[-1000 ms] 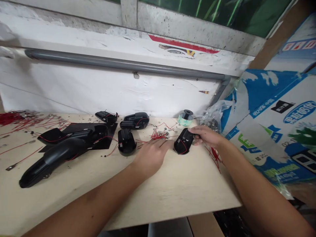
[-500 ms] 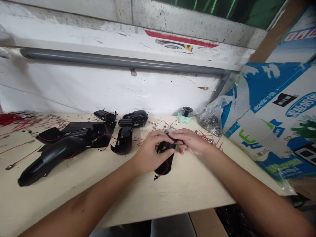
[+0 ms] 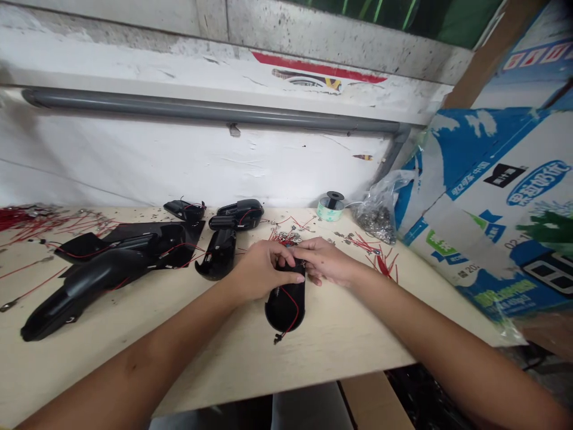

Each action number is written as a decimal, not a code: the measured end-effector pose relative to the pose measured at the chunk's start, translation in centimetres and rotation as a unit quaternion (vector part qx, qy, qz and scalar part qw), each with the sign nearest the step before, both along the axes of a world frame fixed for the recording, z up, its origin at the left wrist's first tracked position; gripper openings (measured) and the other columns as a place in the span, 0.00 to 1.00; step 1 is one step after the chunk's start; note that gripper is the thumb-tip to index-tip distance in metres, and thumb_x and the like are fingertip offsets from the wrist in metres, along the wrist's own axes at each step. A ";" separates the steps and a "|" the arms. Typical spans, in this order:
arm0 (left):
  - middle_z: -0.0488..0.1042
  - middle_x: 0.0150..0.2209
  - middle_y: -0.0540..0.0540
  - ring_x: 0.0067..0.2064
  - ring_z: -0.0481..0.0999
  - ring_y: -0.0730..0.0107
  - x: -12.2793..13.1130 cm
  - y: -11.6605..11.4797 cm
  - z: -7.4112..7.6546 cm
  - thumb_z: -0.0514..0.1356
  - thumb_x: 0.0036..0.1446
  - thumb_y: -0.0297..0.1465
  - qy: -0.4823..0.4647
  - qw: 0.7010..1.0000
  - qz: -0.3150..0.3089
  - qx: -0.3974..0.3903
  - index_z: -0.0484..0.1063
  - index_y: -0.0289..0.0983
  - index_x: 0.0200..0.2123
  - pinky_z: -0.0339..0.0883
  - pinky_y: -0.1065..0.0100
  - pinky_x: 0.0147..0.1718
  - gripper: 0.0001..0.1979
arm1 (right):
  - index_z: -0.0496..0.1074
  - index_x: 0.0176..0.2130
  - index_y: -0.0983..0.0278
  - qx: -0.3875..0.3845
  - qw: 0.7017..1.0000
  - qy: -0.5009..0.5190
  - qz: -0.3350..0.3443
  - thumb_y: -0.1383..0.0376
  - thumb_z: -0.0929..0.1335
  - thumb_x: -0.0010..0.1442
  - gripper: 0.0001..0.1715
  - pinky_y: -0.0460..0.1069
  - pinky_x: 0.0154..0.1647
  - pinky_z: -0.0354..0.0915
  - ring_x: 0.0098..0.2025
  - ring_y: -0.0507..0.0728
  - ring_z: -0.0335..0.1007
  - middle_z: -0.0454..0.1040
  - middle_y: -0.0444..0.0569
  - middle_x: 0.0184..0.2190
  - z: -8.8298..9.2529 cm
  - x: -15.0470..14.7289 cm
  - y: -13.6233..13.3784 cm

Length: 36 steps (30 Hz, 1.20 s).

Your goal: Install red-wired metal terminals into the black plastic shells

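A black plastic shell (image 3: 282, 307) with a red wire (image 3: 295, 301) is in front of me, its rounded end toward me. My left hand (image 3: 264, 269) grips the shell's far part, thumb across the top and fingers curled at its far end. My right hand (image 3: 324, 260) is closed at the same far end, its fingertips meeting those of my left hand. What the right fingertips pinch is hidden. Past the hands lies a bunch of red wires with small metal pieces (image 3: 284, 237).
More black shells (image 3: 219, 254) stand left of my hands, and a long black housing (image 3: 102, 275) lies further left. At the back are a tape roll (image 3: 330, 209) and a clear bag of small metal parts (image 3: 380, 215). A blue-and-white carton (image 3: 501, 197) borders the right side.
The whole scene has shifted slightly left in view. The shell has tipped so its inside and rounded near end show more. Both hands stay together at its far end.
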State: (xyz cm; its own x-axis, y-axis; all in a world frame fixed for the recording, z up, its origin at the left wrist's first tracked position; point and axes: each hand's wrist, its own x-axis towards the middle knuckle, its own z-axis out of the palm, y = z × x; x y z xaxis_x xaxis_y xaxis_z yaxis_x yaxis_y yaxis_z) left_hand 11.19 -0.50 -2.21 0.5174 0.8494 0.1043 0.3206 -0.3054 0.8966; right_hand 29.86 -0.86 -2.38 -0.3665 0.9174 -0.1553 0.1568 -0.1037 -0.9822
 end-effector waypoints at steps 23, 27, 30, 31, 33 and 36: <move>0.71 0.29 0.51 0.30 0.68 0.72 -0.1 0.0 -0.1 0.58 0.60 0.36 -0.005 1.000 0.004 -0.010 0.72 0.35 0.33 0.61 0.70 0.30 0.09 | 0.65 0.40 0.62 0.203 0.972 -0.029 -0.118 0.61 0.69 0.58 0.11 0.48 0.33 0.63 0.28 0.53 0.65 0.67 0.41 0.26 -0.7 1.5 1.1; 0.72 0.27 0.50 0.28 0.69 0.73 -0.1 -0.1 0.2 0.59 0.59 0.33 -0.032 0.999 0.005 -0.035 0.72 0.34 0.30 0.62 0.71 0.29 0.08 | 0.67 0.42 0.62 0.250 0.964 0.002 -0.093 0.56 0.72 0.58 0.17 0.49 0.38 0.63 0.35 0.54 0.67 0.70 0.43 0.31 -0.6 1.5 1.0; 0.74 0.27 0.50 0.25 0.68 0.75 -0.2 -0.2 0.3 0.60 0.58 0.32 -0.036 0.997 0.016 -0.063 0.73 0.34 0.31 0.62 0.71 0.26 0.07 | 0.71 0.38 0.63 0.262 0.962 -0.021 -0.068 0.54 0.72 0.59 0.15 0.49 0.40 0.63 0.36 0.55 0.67 0.71 0.45 0.33 -0.3 1.3 0.6; 0.73 0.26 0.51 0.23 0.67 0.76 -0.2 -0.2 0.3 0.60 0.58 0.32 -0.032 0.997 0.015 -0.066 0.73 0.35 0.30 0.61 0.71 0.25 0.07 | 0.72 0.37 0.63 0.259 0.964 -0.029 -0.054 0.54 0.72 0.60 0.15 0.49 0.40 0.63 0.36 0.55 0.67 0.72 0.45 0.33 -0.2 1.3 0.5; 0.70 0.22 0.52 0.20 0.64 0.77 -0.3 -0.1 0.2 0.60 0.59 0.33 -0.024 0.998 0.011 -0.063 0.73 0.35 0.28 0.59 0.72 0.23 0.09 | 0.73 0.36 0.63 0.252 0.967 -0.035 -0.025 0.53 0.71 0.61 0.15 0.50 0.41 0.63 0.36 0.54 0.67 0.72 0.45 0.33 0.0 1.2 0.3; 0.68 0.19 0.53 0.19 0.63 0.77 -0.4 0.2 -0.1 0.59 0.59 0.34 -0.021 0.999 0.007 -0.046 0.72 0.35 0.26 0.58 0.72 0.22 0.11 | 0.73 0.35 0.64 0.239 0.970 -0.035 0.008 0.54 0.71 0.61 0.15 0.50 0.40 0.63 0.36 0.54 0.67 0.72 0.45 0.32 0.1 1.1 0.1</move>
